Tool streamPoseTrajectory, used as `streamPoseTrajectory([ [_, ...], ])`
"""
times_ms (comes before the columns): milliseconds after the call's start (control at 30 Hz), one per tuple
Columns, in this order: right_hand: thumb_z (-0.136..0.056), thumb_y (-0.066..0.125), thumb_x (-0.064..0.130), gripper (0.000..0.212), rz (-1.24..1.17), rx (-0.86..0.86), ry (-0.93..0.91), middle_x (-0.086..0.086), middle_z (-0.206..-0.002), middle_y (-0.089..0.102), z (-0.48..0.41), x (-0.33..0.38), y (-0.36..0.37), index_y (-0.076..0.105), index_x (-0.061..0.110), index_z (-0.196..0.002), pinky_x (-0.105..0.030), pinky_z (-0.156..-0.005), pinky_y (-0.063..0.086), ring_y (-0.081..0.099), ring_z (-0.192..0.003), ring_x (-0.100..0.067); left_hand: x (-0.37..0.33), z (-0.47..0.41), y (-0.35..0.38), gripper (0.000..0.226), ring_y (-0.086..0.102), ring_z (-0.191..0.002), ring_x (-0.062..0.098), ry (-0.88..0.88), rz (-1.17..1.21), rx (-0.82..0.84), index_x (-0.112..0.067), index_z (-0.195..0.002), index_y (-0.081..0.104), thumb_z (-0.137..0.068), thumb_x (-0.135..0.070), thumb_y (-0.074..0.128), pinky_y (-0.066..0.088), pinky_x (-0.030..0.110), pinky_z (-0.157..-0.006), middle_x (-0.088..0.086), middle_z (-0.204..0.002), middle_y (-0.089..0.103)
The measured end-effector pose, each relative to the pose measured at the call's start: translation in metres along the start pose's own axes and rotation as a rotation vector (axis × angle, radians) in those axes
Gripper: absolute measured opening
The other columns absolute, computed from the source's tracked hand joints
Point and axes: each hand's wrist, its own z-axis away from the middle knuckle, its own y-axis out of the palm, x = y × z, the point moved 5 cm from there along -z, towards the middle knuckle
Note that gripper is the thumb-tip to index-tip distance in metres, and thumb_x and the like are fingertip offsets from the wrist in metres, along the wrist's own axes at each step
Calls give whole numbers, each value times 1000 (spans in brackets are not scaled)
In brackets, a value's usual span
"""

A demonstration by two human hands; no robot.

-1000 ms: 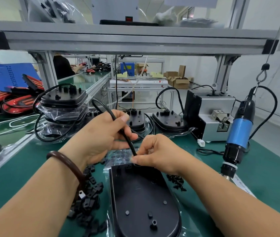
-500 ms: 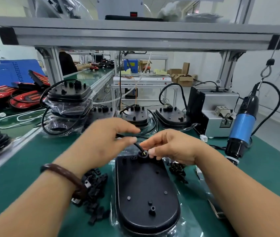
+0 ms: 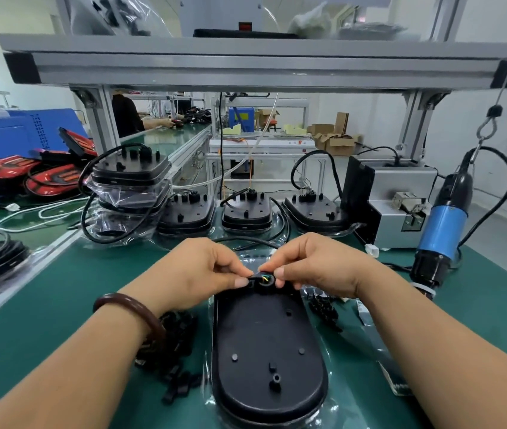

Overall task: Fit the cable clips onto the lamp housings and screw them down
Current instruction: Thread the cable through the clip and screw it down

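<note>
- Black oval plastic lamp housing [image 3: 267, 345] lay on green bench [image 3: 76, 305], between forearms.
- Black cable end [image 3: 260, 277], coloured wires showing, sat at its far end.
- Left hand [image 3: 202, 267] and right hand [image 3: 323, 267] pinched it from either side.
- Black clip pile [image 3: 173, 348] lay by left wrist.

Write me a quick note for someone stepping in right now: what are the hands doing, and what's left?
Left hand and right hand: both pinch the cable clip at the far end of the lamp housing.
Spare clips lie left of the housing; the electric screwdriver hangs at right, untouched.
Done: clip at its spot, no screw seen. Left: screw it down, then the housings behind.
</note>
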Motion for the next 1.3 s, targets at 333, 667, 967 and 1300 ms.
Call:
streamPoseTrajectory([
  [333, -86, 71, 23, 19, 103, 45, 41, -2, -68, 69, 3, 8, 1, 72, 4, -82, -23, -57, 43, 49, -51, -10, 108, 12, -71, 14, 58, -85, 14, -507, -295, -441, -22, -96, 73, -86, -16, 65, 44, 25, -85, 0, -96, 71],
  [667, -83, 72, 24, 26, 61, 57, 68, -6, -67, 68, 6, 8, 1, 72, -2, -85, -19, -52, 40, 48, -50, -13, 125, -4, -51, 33, 57, -116, 14, -538, -439, -205, -22, -121, 64, -89, -28, 63, 39, 21, -99, -3, -124, 64],
  [967, -84, 73, 24, 21, -37, 2, 105, -13, -70, 70, 7, 5, 0, 74, 4, -84, -18, -47, 40, 50, -51, -15, 125, 4, -57, 42, 59, -108, 19, -585, -328, -294, -18, -126, 57, -86, -23, 67, 42, 28, -98, 1, -113, 67],
  [1300, -87, 70, 14, 8, -69, -273, -36, -6, -66, 70, 2, 15, 2, 75, 8, -88, -20, -55, 47, 59, -60, -12, 4, -3, -11, 22, 68, -73, 11, -117, 1221, -209, -8, -88, 72, -67, -4, 68, 55, 19, -63, 7, -87, 72],
])
